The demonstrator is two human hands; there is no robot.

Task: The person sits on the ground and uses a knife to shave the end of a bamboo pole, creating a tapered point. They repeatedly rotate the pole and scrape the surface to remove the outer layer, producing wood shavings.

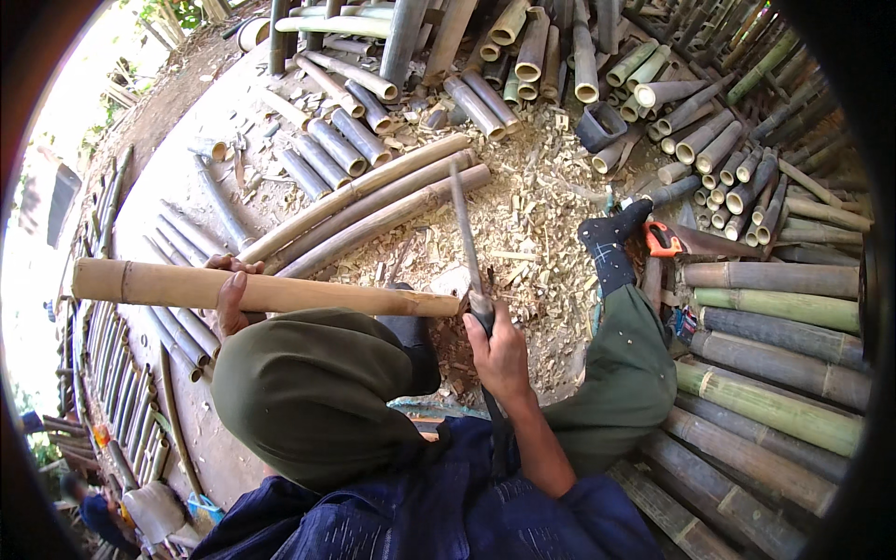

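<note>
My left hand (231, 301) is wrapped round a pale, peeled bamboo pole (336, 298), which lies across my bent left knee. The pole's thick end points left, and its narrower, cut end reaches close to my right hand (502, 353). That hand is closed on the handle of a long-bladed knife (466, 224), whose blade points away from me and stands beside the pole's end. Whether the blade touches the pole I cannot tell. A pale block top (452, 281) shows just past the pole's end, partly hidden by the blade.
Wood chips (532, 201) cover the ground ahead. Three long bamboo poles (373, 201) lie beyond the held one. Cut bamboo tubes (714, 145) are piled at the far right, and thick bamboo (784, 350) lies along the right. An orange-handled saw (665, 240) rests by my right foot (611, 245).
</note>
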